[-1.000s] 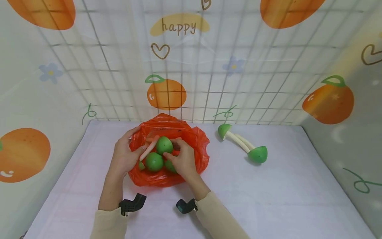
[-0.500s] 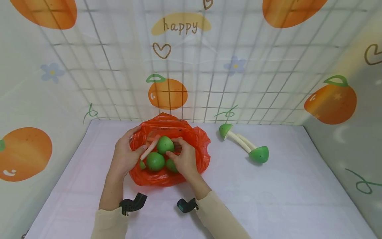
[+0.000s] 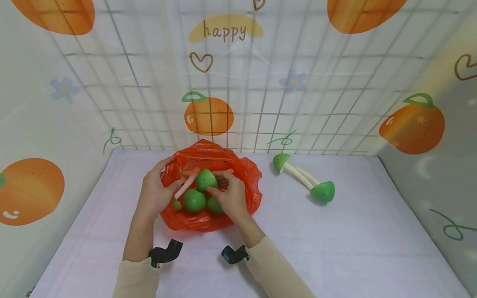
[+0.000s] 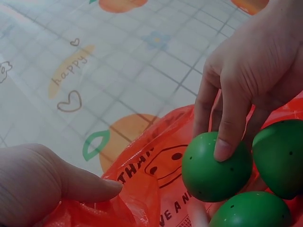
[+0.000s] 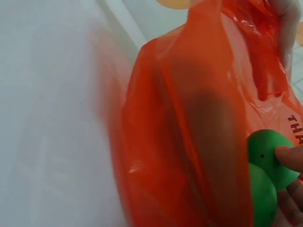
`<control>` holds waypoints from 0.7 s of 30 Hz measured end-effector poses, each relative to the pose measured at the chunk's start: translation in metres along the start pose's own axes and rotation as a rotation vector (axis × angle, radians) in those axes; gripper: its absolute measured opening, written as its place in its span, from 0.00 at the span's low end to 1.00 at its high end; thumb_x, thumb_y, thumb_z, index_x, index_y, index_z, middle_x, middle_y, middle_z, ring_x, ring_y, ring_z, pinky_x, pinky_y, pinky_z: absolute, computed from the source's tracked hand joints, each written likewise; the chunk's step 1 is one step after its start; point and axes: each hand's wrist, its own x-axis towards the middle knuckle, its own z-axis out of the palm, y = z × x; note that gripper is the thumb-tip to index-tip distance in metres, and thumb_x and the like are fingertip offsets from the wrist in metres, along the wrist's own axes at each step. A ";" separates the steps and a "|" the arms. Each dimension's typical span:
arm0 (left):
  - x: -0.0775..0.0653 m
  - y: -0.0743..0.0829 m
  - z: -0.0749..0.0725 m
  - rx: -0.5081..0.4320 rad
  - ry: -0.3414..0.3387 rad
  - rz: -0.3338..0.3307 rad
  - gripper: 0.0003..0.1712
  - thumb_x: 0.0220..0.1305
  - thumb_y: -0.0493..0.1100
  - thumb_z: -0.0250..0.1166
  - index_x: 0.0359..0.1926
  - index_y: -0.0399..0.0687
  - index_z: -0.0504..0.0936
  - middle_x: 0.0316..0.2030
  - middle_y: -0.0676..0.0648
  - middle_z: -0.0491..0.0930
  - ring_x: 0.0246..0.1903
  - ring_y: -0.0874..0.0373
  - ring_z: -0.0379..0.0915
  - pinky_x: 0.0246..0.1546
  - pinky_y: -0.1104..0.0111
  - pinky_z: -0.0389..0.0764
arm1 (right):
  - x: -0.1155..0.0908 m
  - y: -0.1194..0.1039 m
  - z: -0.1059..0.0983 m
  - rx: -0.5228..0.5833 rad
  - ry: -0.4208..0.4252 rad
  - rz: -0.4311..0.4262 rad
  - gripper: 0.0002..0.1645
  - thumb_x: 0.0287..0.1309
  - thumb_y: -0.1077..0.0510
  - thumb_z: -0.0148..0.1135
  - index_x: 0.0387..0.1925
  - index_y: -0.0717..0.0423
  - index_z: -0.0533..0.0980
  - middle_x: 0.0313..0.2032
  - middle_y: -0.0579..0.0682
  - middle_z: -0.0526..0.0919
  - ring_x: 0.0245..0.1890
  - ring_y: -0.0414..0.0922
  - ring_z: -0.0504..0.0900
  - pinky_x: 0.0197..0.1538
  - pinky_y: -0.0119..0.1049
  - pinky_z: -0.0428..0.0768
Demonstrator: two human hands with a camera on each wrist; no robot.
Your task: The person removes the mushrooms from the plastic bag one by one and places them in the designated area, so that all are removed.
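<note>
Left hand [image 3: 158,191] grips the edge of a red plastic bag [image 3: 252,182] on the bench [image 3: 357,244] as the right hand [image 3: 233,195] pinches a green-capped mushroom [image 3: 205,179] inside; 2 loose mushrooms [image 3: 322,191] lie to the right

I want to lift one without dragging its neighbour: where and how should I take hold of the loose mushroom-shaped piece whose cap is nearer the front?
Probably by its rounded green cap, from the right, thumb and fingers on opposite sides. The cap is broad and faces outward there, whereas its slim pale stem lies close alongside the other piece's stem.
</note>
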 end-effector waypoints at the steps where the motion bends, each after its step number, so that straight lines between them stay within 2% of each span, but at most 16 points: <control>1: 0.000 0.000 0.000 0.000 0.000 0.002 0.41 0.68 0.31 0.67 0.79 0.49 0.65 0.72 0.39 0.70 0.67 0.40 0.71 0.64 0.45 0.77 | 0.000 -0.001 -0.001 0.002 0.002 -0.003 0.25 0.57 0.66 0.78 0.57 0.57 0.83 0.45 0.51 0.87 0.47 0.50 0.85 0.52 0.44 0.88; 14: 0.000 0.000 0.001 -0.005 -0.001 0.005 0.42 0.68 0.30 0.67 0.80 0.49 0.64 0.71 0.39 0.71 0.65 0.40 0.73 0.64 0.46 0.78 | -0.003 -0.013 -0.010 0.034 0.024 -0.056 0.25 0.54 0.67 0.79 0.55 0.58 0.84 0.43 0.50 0.88 0.45 0.49 0.85 0.51 0.45 0.88; 21: -0.001 0.000 0.001 -0.021 0.001 0.008 0.42 0.68 0.30 0.67 0.80 0.50 0.65 0.70 0.39 0.72 0.65 0.40 0.73 0.64 0.46 0.78 | -0.006 -0.025 -0.018 0.120 0.012 -0.087 0.24 0.56 0.66 0.78 0.55 0.58 0.84 0.43 0.49 0.88 0.45 0.47 0.85 0.52 0.44 0.87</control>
